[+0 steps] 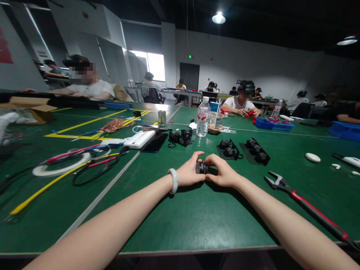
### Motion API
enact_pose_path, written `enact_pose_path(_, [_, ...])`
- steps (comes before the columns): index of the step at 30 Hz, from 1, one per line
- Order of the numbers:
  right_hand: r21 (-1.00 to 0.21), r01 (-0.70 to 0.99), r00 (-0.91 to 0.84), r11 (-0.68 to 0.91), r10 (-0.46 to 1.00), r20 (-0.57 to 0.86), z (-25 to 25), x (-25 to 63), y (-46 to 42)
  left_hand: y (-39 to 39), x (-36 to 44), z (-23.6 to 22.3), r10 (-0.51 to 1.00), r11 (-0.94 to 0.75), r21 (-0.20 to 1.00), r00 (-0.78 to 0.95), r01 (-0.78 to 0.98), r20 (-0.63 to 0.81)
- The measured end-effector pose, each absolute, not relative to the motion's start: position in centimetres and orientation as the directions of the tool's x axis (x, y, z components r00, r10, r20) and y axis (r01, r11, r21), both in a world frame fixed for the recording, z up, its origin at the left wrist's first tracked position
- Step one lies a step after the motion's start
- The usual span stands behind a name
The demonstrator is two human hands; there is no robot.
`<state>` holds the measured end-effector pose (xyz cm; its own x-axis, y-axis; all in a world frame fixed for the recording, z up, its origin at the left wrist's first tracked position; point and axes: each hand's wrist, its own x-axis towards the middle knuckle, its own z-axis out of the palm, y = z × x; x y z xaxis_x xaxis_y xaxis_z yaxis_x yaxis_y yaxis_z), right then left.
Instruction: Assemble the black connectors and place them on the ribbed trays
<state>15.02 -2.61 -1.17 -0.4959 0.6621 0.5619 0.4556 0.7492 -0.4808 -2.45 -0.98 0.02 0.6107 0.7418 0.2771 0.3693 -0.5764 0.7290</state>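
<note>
My left hand (188, 170), with a pale bangle at its wrist, curls its fingers around one side of a small black plastic fitting (201, 167). From the other side my right hand (223, 171) pinches the same piece between thumb and fingers. The fitting has a ribbed, nut-like body, held low over the green table; fingers partly cover it. Beyond my hands lie loose black fittings (181, 137) and a black ring (171, 145). To the right, similar fittings sit on two black grids (228, 148) (255, 150).
An adjustable wrench (305, 204) with red-and-black handle lies right of my arm. A water bottle (203, 118) stands ahead. Cables (81, 161), a white device (140, 139) and a dark tablet (154, 143) are left. A white case (312, 157) lies right; co-workers sit across.
</note>
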Motion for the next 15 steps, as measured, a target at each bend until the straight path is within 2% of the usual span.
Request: enact_pose_path(15, [-0.475,0.47,-0.511,0.744,0.668,0.541,-1.07,15.25,-2.76,-1.18,-2.49,0.34,0.7,-0.578,0.748,0.669,0.325,0.25])
